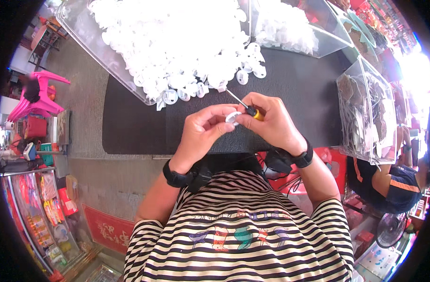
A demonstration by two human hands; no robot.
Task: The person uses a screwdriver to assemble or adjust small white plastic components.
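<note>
Head view: left hand (pixel 203 129) pinching white round plastic part (pixel 232 118), right hand (pixel 270 121) gripping yellow-and-black screwdriver (pixel 256 114), shaft angled up-left; both over black tabletop (pixel 144 127), near heap of white plastic pieces (pixel 168 42).

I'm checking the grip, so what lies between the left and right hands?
In the head view, a round white plastic piece lies between the left hand and the right hand.

Loose parts (pixel 251 66) lie on the table (pixel 299 94) beyond the screwdriver (pixel 250 110).
</note>
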